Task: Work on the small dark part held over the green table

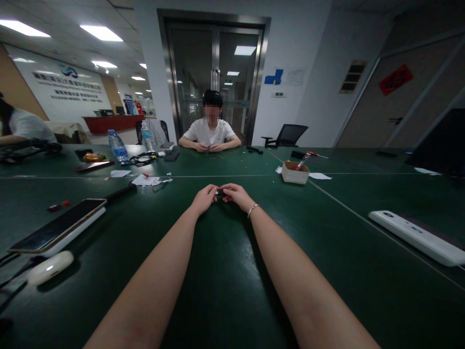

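Near the middle of the frame, a small dark piece [221,192] is sitting between the two hands, just above the table [225,271]. The right hand [235,195] is pinching its right side, thumb and fingers nearly together; the left hand [206,198] is gripping its pale left end, fingertips closing tightly.

Ceiling panels [101,33] glare above a dim table [221,291].

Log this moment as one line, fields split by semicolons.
left hand: fingertips at small dark object; right hand: holding same object; open box: on table, right; other person: seated opposite
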